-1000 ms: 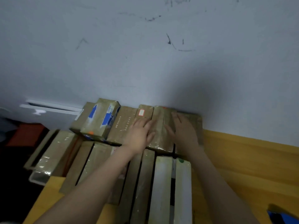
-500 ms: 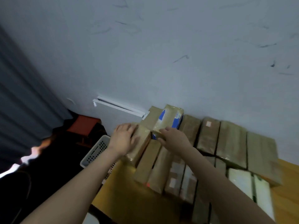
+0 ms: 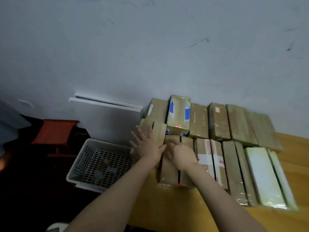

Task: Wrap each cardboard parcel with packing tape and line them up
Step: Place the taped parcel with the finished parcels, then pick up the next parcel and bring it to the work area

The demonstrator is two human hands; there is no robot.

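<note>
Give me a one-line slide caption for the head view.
Taped cardboard parcels in rows on a wooden table, left hand flat on them, right hand beside it, white basket alongside.

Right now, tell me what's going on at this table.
A person is lining up taped cardboard parcels in two rows on a wooden table against the wall. The left hand lies flat, fingers spread, on the end parcel at the table's left edge. The right hand rests on the brown parcel beside it, fingers bent, though a grip can't be confirmed. A white perforated basket sits on the floor to the left.
</note>
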